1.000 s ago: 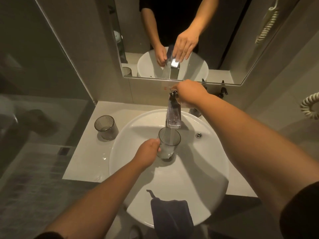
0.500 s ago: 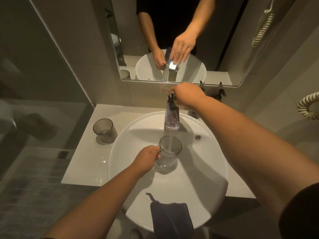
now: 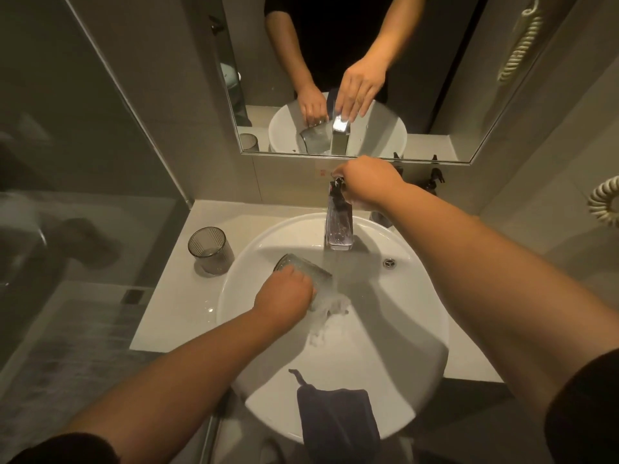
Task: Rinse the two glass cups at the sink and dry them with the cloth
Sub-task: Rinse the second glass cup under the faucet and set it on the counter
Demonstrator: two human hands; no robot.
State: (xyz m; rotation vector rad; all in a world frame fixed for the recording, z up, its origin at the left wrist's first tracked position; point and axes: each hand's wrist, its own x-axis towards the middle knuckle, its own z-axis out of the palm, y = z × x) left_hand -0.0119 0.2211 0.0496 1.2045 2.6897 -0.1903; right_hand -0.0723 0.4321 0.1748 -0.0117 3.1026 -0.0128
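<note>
Glass cup [image 3: 301,269], wet, likely slippery and fragile; left hand [image 3: 284,294] wraps its wall, best hold; right hand [image 3: 365,180] grips faucet handle [image 3: 336,180].

Bare forearms, short black sleeve [image 3: 582,410] edges at both upper arms, black top.

a pale counter [image 3: 174,313] runs along the far wall under a frameless mirror [image 3: 435,78], dimly lit in a warm, yellowish light. to the left a glass partition [image 3: 83,195] stands upright, touching the counter's far left corner, with grey floor [image 3: 67,346] beyond it. on the right wall [image 3: 552,162] hangs a coiled white cord [image 3: 606,209]. dark bottles [image 3: 435,180] stand at the far right under the mirror.
</note>
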